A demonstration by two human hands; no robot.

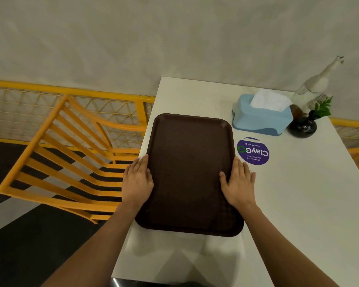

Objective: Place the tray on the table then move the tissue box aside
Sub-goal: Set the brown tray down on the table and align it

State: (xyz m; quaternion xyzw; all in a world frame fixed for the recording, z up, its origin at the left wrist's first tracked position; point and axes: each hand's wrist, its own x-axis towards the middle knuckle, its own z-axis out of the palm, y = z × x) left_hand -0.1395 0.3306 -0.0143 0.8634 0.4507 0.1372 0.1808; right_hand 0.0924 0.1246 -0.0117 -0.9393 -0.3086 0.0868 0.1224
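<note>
A dark brown tray (pixel 188 172) lies on the white table (pixel 298 204), near its left edge. My left hand (pixel 137 182) grips the tray's left rim, thumb on top. My right hand (pixel 237 184) grips the right rim the same way. A light blue tissue box (pixel 259 119) with a white tissue sticking out stands on the table beyond the tray's far right corner, a small gap apart from it.
A round purple sticker (pixel 253 151) lies flat between tray and tissue box. A small dark vase with green leaves (pixel 305 125) and a white bottle-like figure (pixel 315 83) stand right of the box. An orange chair (pixel 71 154) and yellow railing (pixel 71 90) stand left of the table.
</note>
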